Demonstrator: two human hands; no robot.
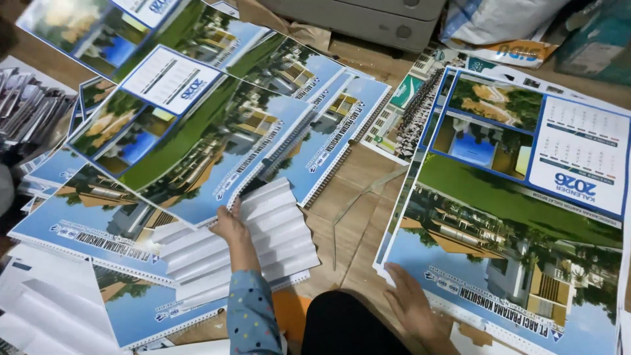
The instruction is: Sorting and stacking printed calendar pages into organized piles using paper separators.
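Stacks of grey printed sheets [29, 108] sit at the far left edge, and beside them a spread of overlapping wall calendars [197, 131] with punched lower edges fans across the wooden floor [348, 217]. Nearer the person lies a fanned pile of blank white sheets [263, 230], its long edges running up and to the right. The left hand [230, 227], in a grey dotted sleeve [250, 315], rests on that pile with its fingers [223, 213] curled around the left edge of the top sheets, pinching them where they meet the lowest calendar of the spread. Bare floor separates it from the right hand [411, 299], which lies flat and open, holding nothing, pressing on the near left corner of a big calendar stack [513, 217] whose long axis runs away from the person. A grey printer [368, 16] and plastic bags [506, 29] stand at the top. The white sheets are directly under the left hand, well apart from the right.
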